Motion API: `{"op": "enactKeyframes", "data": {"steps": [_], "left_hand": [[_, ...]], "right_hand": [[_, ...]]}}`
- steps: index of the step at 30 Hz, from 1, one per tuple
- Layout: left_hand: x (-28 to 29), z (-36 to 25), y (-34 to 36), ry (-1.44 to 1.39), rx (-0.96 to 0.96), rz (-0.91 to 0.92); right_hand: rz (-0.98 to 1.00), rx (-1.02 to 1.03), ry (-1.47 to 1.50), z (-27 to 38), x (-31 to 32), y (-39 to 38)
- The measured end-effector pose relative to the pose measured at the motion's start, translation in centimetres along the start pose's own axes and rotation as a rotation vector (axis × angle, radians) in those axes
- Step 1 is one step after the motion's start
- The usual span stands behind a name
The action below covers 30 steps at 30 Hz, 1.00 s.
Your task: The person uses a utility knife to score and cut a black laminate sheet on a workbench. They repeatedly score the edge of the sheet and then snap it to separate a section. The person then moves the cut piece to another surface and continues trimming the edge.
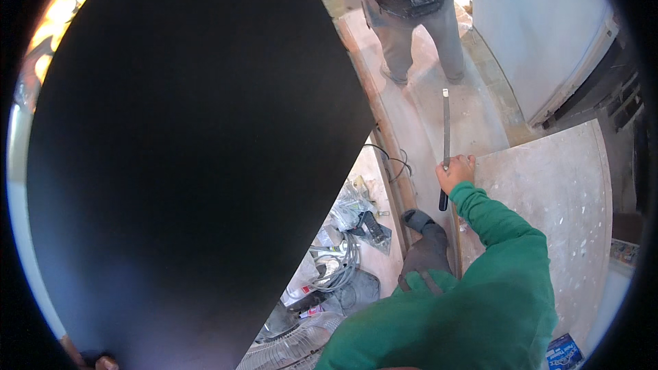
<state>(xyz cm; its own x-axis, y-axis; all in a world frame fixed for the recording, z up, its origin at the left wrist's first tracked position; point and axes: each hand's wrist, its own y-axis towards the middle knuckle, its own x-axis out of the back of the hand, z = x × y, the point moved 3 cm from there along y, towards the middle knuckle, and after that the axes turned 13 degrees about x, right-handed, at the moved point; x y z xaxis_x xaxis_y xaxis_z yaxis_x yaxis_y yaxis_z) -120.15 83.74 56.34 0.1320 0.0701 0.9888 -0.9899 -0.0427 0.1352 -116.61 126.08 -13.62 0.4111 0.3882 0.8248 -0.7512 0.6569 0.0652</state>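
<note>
A large matte black panel [178, 130] fills the left of the view. At its lower left edge, fingers of my left hand [103, 362] are curled against it, mostly hidden. My right hand [456, 171], in a green sleeve, is closed round a long flat metal bar [445, 123] with a dark lower end. This hand sits by the top left corner of a pale, speckled board [541, 226], and the bar stands out beyond it.
A co-worker [404, 0] stands ahead on a pale walkway [473, 123], beside a white panel [538, 27]. Cables [397, 161], plastic bags [349, 205], a fan guard [295, 342] and assorted items lie below the black panel. A blue package [563, 353] is at lower right.
</note>
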Motion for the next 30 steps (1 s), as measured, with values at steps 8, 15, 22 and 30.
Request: {"op": "enactKeyframes", "data": {"steps": [8,15,22,30], "left_hand": [[-4.2,-10.4,8.6,0.083,-0.144,0.291],[-5.6,-8.7,10.7,0.1,0.046,0.281],[-5.2,-8.8,9.7,0.183,0.128,0.338],[-5.1,-8.1,7.4,0.246,0.026,0.271]], "right_hand": [[0.368,-0.141,0.016,-1.0,0.3,4.0],[0.374,-0.16,0.13,-1.7,0.8,5.6],[0.44,-0.164,0.112,-0.9,0.9,6.4],[0.471,-0.164,0.09,-1.6,-0.1,5.9]]}}
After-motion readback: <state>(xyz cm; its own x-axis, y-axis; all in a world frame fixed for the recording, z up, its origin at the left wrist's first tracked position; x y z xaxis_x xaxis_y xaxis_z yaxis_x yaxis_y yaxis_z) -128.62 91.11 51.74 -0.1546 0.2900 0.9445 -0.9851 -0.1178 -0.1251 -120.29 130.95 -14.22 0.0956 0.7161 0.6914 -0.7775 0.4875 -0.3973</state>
